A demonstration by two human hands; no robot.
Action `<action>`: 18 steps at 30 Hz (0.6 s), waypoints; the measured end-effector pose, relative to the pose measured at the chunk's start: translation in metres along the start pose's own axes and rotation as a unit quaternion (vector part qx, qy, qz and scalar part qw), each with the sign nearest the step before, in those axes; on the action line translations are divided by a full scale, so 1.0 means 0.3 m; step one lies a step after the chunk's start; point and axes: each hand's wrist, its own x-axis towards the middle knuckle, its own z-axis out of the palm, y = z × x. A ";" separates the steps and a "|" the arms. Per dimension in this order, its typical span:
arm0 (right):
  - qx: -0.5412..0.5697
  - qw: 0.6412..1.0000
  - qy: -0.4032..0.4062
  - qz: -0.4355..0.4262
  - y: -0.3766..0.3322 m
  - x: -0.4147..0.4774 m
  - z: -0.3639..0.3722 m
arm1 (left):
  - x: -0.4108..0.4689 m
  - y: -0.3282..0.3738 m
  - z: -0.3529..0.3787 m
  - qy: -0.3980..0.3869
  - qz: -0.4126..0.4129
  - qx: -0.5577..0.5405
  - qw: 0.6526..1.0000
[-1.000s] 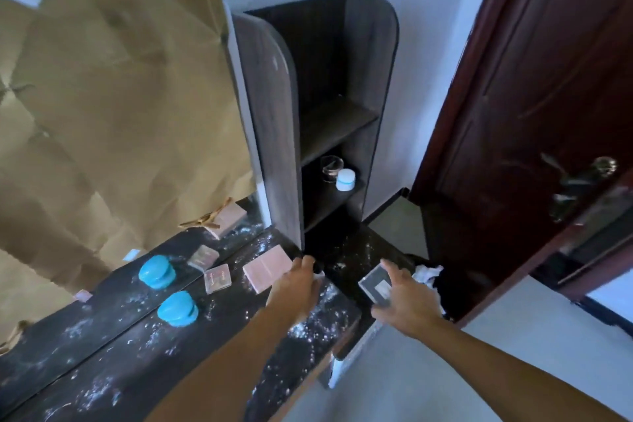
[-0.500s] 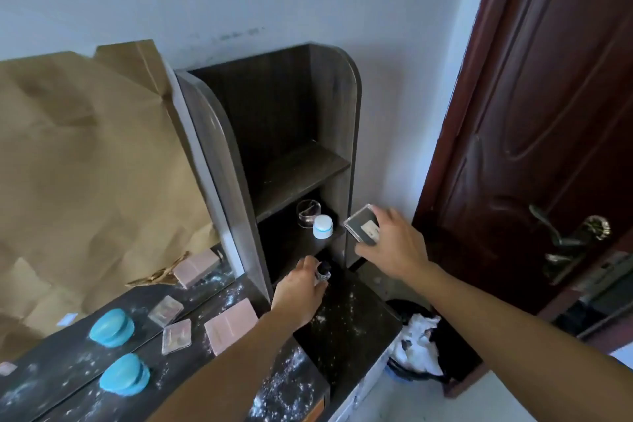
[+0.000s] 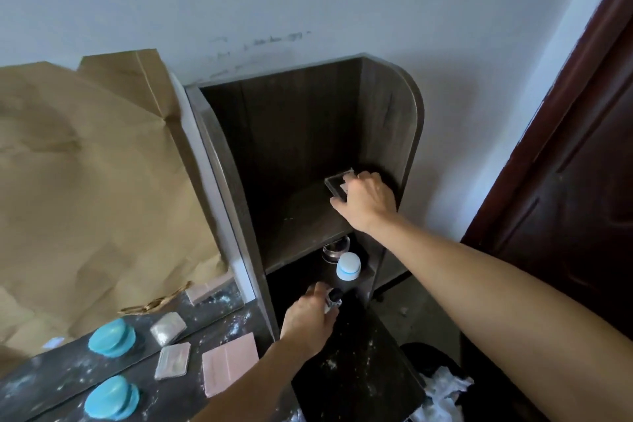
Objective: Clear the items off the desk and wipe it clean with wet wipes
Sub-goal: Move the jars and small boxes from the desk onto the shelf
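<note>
- Now the right hand has risen from the desk to the upper level of the shelf unit, fingers curled round a clear square case.
- The left hand pinches a small bottle at its fingertips; desk clearing advances.

The right hand is lifting the clear case from beside the desk edge up into the shelf's upper compartment.

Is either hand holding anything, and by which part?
Right hand grips a clear square case by one edge; left hand holds a small dark-capped bottle by its body.
</note>
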 end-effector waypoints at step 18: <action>0.252 0.937 0.084 -0.225 0.338 -0.324 0.180 | 0.085 0.012 0.127 0.083 -0.213 -0.005 0.973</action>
